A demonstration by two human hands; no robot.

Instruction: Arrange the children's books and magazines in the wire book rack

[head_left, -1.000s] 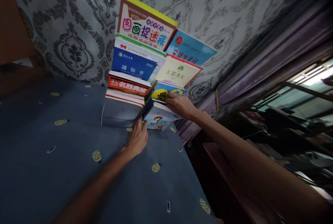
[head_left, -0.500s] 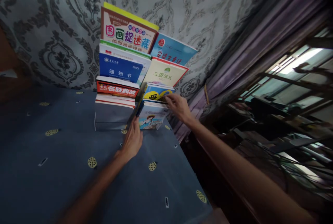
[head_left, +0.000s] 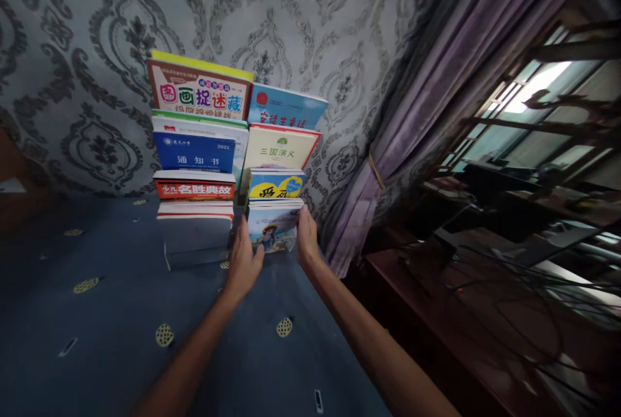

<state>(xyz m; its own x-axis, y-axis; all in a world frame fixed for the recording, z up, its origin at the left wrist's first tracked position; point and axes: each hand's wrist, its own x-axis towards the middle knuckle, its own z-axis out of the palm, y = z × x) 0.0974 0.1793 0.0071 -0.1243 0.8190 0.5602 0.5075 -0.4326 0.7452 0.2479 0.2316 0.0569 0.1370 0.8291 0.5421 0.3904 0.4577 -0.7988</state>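
A bundle of thin books stands in the front right section of a tiered rack; its front book (head_left: 272, 226) has a pale blue cover with a figure in a hat. My left hand (head_left: 246, 262) grips the bundle's left edge, fingers upright along the side and thumb in front of the cover. Opposite it, my right hand (head_left: 306, 236) is closed round the right edge, its fingertips partly hidden behind. Just behind stands a blue and yellow book (head_left: 276, 185). A clear edge of the rack (head_left: 167, 258) shows at the lower left.
Left of my hands, the other column holds a red book (head_left: 196, 189), a dark blue booklet (head_left: 194, 150) and a brown picture book (head_left: 198, 90). Further back on the right are a cream book (head_left: 276, 149) and a light blue book (head_left: 288, 106). A purple curtain (head_left: 361, 203) hangs at the right.
My right hand has moved down from the blue and yellow book to the front bundle's right edge. My left hand stays at its left edge. The camera view has shifted.
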